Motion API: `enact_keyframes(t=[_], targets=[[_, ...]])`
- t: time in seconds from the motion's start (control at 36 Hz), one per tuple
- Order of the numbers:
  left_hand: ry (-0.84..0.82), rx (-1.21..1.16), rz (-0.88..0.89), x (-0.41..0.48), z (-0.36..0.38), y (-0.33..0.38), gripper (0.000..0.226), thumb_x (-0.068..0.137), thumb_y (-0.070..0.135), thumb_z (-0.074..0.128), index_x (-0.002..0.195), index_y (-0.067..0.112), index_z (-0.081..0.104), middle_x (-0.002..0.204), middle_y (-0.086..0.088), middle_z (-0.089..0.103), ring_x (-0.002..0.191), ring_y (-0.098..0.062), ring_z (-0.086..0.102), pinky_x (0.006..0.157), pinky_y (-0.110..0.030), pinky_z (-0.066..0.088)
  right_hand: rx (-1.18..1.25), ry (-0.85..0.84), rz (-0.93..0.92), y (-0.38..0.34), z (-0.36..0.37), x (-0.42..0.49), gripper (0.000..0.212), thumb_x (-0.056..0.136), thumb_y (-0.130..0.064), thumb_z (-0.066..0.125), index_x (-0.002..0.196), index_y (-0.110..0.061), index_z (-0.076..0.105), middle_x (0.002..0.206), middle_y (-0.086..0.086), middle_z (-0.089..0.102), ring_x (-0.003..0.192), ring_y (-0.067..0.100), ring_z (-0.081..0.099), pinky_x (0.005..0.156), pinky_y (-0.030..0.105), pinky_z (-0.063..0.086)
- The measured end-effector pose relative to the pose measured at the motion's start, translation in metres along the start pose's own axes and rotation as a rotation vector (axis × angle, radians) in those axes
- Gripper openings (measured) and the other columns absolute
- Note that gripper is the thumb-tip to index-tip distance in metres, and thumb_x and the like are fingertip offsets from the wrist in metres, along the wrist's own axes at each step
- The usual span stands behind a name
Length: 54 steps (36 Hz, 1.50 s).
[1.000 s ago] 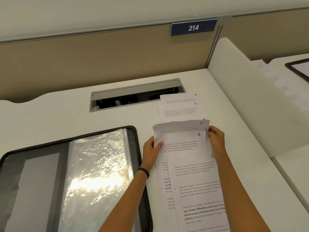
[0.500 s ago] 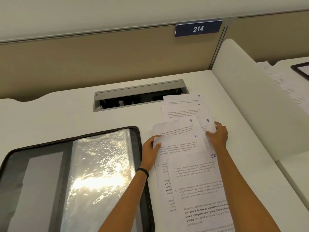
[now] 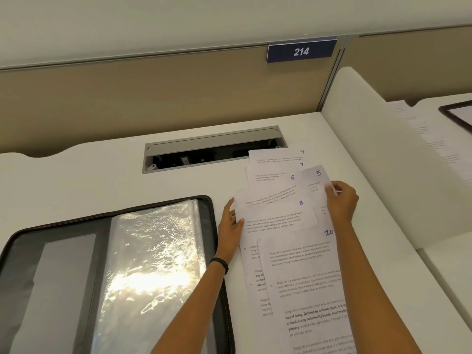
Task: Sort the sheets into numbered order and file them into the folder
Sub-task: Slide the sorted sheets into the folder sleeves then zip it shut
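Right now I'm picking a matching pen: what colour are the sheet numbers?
Blue-purple ink; head view, clearest on number 8.

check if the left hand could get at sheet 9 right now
Probably, once it lets go: the left hand pinches the edge of sheet 8, and sheet 9 lies beyond with its top strip uncovered, only sheet 7 overlapping it.

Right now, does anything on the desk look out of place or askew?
Out of order and fanned crookedly, far to near: sheet 9, sheet 7, sheet 6, sheet 5, sheet 8, sheet 10. Sheet 6 lies tilted; the right hand pinches sheet 5.
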<state>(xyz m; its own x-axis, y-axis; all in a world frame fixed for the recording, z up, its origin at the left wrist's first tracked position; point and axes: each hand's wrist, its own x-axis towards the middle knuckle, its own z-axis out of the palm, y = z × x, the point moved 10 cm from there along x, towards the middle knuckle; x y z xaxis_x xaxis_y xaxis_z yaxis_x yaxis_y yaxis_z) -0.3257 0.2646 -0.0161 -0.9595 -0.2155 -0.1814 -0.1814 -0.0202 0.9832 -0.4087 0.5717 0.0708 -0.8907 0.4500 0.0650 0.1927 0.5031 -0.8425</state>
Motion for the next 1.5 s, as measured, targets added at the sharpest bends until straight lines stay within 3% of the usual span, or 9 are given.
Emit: enact_keyframes(t=[0.14,0.28,0.39,0.47,0.61,0.89,1.06,1.33,1.5], targets=[[-0.022,0.054,-0.006,0.001,0.007,0.004,0.053,0.093,-0.01,0.045,0.142,0.01,0.037,0.109,0.009,0.057,0.095,0.0,0.057,0.081,-0.01,0.048,0.119,0.109,-0.095,-0.036,-0.021,-0.001,0.017,0.093,-0.007,0.053,0.098,0.003,0.066,0.097,0.015,0.068,0.081,0.017,0.057,0.069,0.021,0.042],[-0.046,0.068,-0.001,0.0,0.015,0.009,0.049,0.092,-0.011,0.047,0.136,0.01,0.044,0.109,0.007,0.058,0.093,-0.003,0.059,0.077,-0.012,0.05,0.231,0.176,-0.169,-0.069,-0.037,-0.004,0.018,0.094,-0.009,0.053,0.1,0.001,0.066,0.093,0.003,0.063,0.083,0.013,0.057,0.064,-0.003,0.037],[-0.031,0.064,-0.021,-0.001,0.015,0.01,0.047,0.094,-0.008,0.045,0.137,0.011,0.044,0.112,0.008,0.057,0.094,-0.003,0.057,0.076,-0.011,0.05,0.325,0.235,-0.211,-0.092,-0.052,-0.007,0.019,0.095,-0.015,0.054,0.103,-0.002,0.066,0.096,0.002,0.064,0.086,0.011,0.059,0.071,0.002,0.044],[-0.057,0.081,-0.049,-0.003,0.018,0.009,0.047,0.095,-0.004,0.047,0.139,0.011,0.042,0.131,-0.005,0.052,0.111,-0.013,0.055,0.093,-0.018,0.048,0.369,0.242,-0.259,-0.112,-0.056,-0.013,0.02,0.095,-0.022,0.055,0.104,-0.007,0.066,0.098,-0.002,0.064,0.089,0.009,0.06,0.079,0.015,0.051],[-0.078,0.181,-0.025,-0.006,0.016,0.02,0.044,0.096,0.005,0.052,0.138,0.015,0.045,0.149,-0.004,0.033,0.14,-0.018,0.029,0.109,-0.02,0.027,0.457,0.254,-0.351,-0.149,-0.062,-0.036,0.021,0.095,-0.022,0.056,0.107,-0.007,0.065,0.099,-0.003,0.063,0.088,-0.002,0.058,0.075,0.004,0.045],[-0.011,0.111,0.059,-0.014,-0.018,0.06,0.037,0.097,0.007,0.05,0.13,0.024,0.051,0.133,0.01,0.043,0.127,-0.009,0.04,0.11,-0.031,0.036,0.569,0.206,-0.439,-0.202,-0.068,-0.084,0.01,0.094,-0.023,0.057,0.102,-0.019,0.061,0.097,-0.009,0.061,0.088,-0.003,0.06,0.073,0.009,0.049],[0.037,0.089,0.109,-0.028,-0.049,0.084,0.04,0.097,0.009,0.05,0.133,0.025,0.048,0.143,0.001,0.043,0.124,-0.008,0.042,0.084,-0.007,0.043,0.653,0.163,-0.422,-0.22,-0.065,-0.116,0.01,0.093,-0.025,0.057,0.1,-0.02,0.061,0.095,-0.015,0.062,0.086,0.0,0.063,0.07,0.012,0.051],[0.11,-0.104,0.05,-0.069,-0.097,0.1,0.076,0.092,0.027,0.059,0.152,0.025,0.012,0.148,0.002,0.037,0.13,-0.013,0.042,0.099,-0.027,0.035,0.92,0.09,-0.279,-0.226,-0.056,-0.163,0.008,0.093,-0.018,0.059,0.089,-0.024,0.062,0.081,-0.022,0.07,0.078,-0.001,0.065,0.067,0.014,0.05],[0.142,-0.202,0.023,-0.089,-0.123,0.096,0.08,0.09,0.027,0.062,0.152,0.025,0.011,0.143,0.004,0.041,0.122,-0.011,0.047,0.106,-0.035,0.036,1.063,0.075,-0.183,-0.223,-0.044,-0.184,0.006,0.092,-0.013,0.06,0.091,-0.017,0.065,0.082,-0.015,0.072,0.08,0.001,0.066,0.068,0.014,0.05]])
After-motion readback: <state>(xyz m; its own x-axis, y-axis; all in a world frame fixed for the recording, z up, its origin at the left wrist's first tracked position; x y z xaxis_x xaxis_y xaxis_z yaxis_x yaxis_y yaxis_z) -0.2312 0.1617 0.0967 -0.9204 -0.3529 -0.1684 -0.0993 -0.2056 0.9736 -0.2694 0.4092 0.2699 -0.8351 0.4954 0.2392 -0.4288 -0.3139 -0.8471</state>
